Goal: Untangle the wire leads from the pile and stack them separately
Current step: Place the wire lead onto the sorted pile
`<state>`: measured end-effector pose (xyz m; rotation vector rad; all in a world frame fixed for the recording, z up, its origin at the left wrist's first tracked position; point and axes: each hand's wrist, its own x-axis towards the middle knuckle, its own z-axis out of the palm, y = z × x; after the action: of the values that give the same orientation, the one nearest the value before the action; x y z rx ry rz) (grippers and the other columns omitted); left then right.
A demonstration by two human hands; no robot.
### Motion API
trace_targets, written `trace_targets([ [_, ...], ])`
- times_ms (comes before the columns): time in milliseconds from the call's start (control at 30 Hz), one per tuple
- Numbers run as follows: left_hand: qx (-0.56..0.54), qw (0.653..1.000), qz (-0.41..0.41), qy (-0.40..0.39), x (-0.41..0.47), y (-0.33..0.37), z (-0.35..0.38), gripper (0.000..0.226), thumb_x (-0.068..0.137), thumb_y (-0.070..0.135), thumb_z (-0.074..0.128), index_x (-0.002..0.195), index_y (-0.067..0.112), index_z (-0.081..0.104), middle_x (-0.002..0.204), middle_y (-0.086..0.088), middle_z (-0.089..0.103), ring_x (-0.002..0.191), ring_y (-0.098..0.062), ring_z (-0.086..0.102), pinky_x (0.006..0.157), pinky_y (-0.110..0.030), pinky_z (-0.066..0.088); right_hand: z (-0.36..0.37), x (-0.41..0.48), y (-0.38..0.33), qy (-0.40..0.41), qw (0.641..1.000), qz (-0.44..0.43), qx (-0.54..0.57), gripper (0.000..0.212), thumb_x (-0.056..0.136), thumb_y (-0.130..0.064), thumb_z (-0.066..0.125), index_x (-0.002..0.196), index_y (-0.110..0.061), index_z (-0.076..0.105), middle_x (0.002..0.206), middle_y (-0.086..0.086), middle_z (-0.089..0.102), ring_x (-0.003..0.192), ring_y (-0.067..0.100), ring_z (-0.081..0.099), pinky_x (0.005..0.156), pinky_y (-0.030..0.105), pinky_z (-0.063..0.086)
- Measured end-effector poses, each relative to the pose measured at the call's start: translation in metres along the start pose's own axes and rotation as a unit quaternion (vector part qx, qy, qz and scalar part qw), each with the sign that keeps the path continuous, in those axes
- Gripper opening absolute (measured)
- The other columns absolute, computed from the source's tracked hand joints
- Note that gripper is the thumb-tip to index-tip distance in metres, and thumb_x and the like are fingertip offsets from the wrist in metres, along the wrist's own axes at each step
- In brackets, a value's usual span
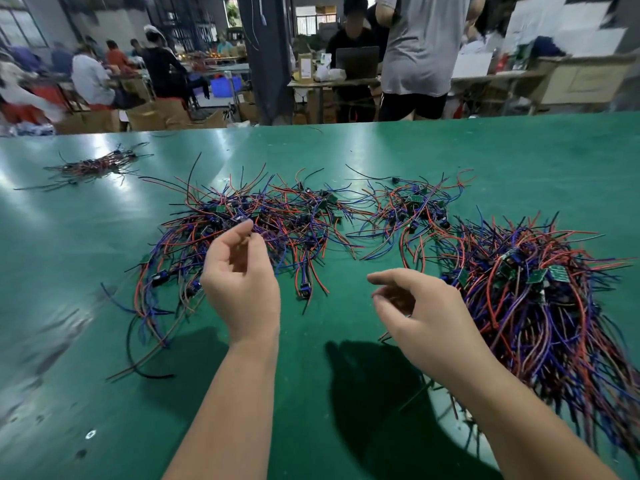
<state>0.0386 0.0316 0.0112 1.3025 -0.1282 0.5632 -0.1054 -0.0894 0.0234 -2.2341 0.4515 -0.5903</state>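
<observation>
At the far left of the green table (62,258) lies a small bundle (93,166) of wires, well apart from the rest. Next comes the tangled pile (277,220) of red, blue and black wire leads with small green boards among them. The left hand (239,282) hovers at its near edge, fingers loosely curled, fingertips (250,226) right at the strands. I cannot tell whether a wire is pinched between them.

The step in hand looks like picking one lead out of this pile. It is best done by taking a lead at its board or connector, not at mid-wire, and lifting slowly so that the loops slide free instead of tightening.

Further right sits a smaller cluster (408,209). The right hand (426,306) hangs above bare table, fingers relaxed and apart, holding nothing. It could press the pile down while the left one pulls. At the far right lies the sorted stack (536,299), leads roughly parallel. Each freed lead should go there, aligned the same way.
</observation>
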Motion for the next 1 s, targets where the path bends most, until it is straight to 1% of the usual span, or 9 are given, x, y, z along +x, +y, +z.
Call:
trace_targets([
  [167,0.052,0.895,0.398,-0.195,-0.046,0.024,0.006,0.019,0.095,0.012,0.048,0.112,0.012,0.056,0.097,0.0,0.059,0.081,-0.021,0.061,0.08,-0.027,0.047,0.002,0.004,-0.009,-0.045,0.923,0.111,0.366,0.038,0.098,-0.007,0.046,0.121,-0.036,0.051,0.097,0.012,0.069,0.073,0.021,0.069,0.069,0.037,0.051],
  [267,0.024,0.836,0.433,-0.335,-0.086,0.031,0.012,0.026,0.09,0.009,0.049,0.116,0.011,0.052,0.1,-0.003,0.057,0.085,-0.022,0.056,0.078,-0.033,0.05,-0.008,0.012,-0.012,-0.04,0.808,0.206,0.55,0.026,0.1,-0.019,0.041,0.117,-0.015,0.061,0.098,0.019,0.071,0.079,0.026,0.069,0.072,0.033,0.057],
  [367,-0.006,0.809,0.418,-0.413,-0.098,0.03,0.012,0.032,0.085,0.006,0.052,0.116,0.012,0.052,0.095,-0.006,0.061,0.085,-0.025,0.057,0.079,-0.037,0.049,-0.018,0.016,-0.009,-0.001,0.795,0.237,0.558,0.03,0.098,-0.026,0.045,0.095,-0.005,0.066,0.08,0.015,0.072,0.067,0.022,0.069,0.069,0.03,0.056],
  [467,-0.053,0.885,0.284,-0.365,-0.088,0.03,0.009,0.017,0.09,0.016,0.044,0.101,0.015,0.057,0.088,0.005,0.058,0.08,-0.016,0.058,0.073,-0.031,0.047,-0.022,0.013,-0.006,0.014,0.835,0.142,0.532,0.017,0.089,-0.002,0.052,0.093,-0.004,0.068,0.072,0.011,0.069,0.059,0.013,0.064,0.058,0.019,0.054],
  [633,-0.097,0.988,-0.032,-0.116,-0.042,0.025,0.01,0.029,0.09,0.015,0.034,0.068,0.017,0.052,0.054,0.009,0.045,0.048,-0.009,0.038,0.044,-0.021,0.029,-0.021,0.008,-0.003,-0.008,0.896,0.015,0.444,0.026,0.085,0.0,0.054,0.078,-0.015,0.074,0.074,0.008,0.072,0.063,0.016,0.068,0.063,0.019,0.054],
  [733,-0.175,0.931,-0.318,-0.051,-0.014,0.015,0.008,0.027,0.091,0.017,0.037,0.065,0.018,0.042,0.049,0.007,0.035,0.04,-0.011,0.026,0.036,-0.017,0.02,-0.019,0.005,-0.004,-0.016,0.916,-0.062,0.397,0.019,0.081,-0.012,0.057,0.081,-0.018,0.075,0.075,0.007,0.072,0.066,0.018,0.069,0.068,0.026,0.055],
  [800,-0.124,0.876,-0.436,-0.165,-0.009,0.009,0.007,0.032,0.09,0.024,0.041,0.059,0.02,0.045,0.049,0.005,0.038,0.037,-0.011,0.029,0.037,-0.015,0.021,-0.019,0.002,-0.006,-0.018,0.921,-0.111,0.374,0.018,0.081,-0.013,0.058,0.082,-0.018,0.075,0.076,0.004,0.073,0.069,0.015,0.069,0.068,0.024,0.054],
  [900,-0.061,0.8,-0.442,-0.402,-0.021,0.013,0.009,0.046,0.086,0.043,0.047,0.057,0.015,0.07,0.055,0.003,0.063,0.044,-0.009,0.054,0.043,-0.015,0.038,-0.02,-0.001,-0.008,-0.072,0.919,-0.156,0.354,0.013,0.083,-0.006,0.057,0.086,-0.009,0.07,0.077,-0.005,0.073,0.074,0.005,0.068,0.071,0.013,0.049],
  [1000,-0.127,0.744,-0.437,-0.49,-0.03,0.019,0.011,0.048,0.077,0.054,0.052,0.079,0.014,0.078,0.079,-0.004,0.074,0.069,-0.012,0.069,0.059,-0.022,0.054,-0.02,-0.002,-0.009,-0.187,0.917,-0.145,0.321,0.016,0.085,0.003,0.056,0.085,-0.006,0.07,0.082,-0.005,0.073,0.077,0.007,0.068,0.075,0.016,0.05],
])
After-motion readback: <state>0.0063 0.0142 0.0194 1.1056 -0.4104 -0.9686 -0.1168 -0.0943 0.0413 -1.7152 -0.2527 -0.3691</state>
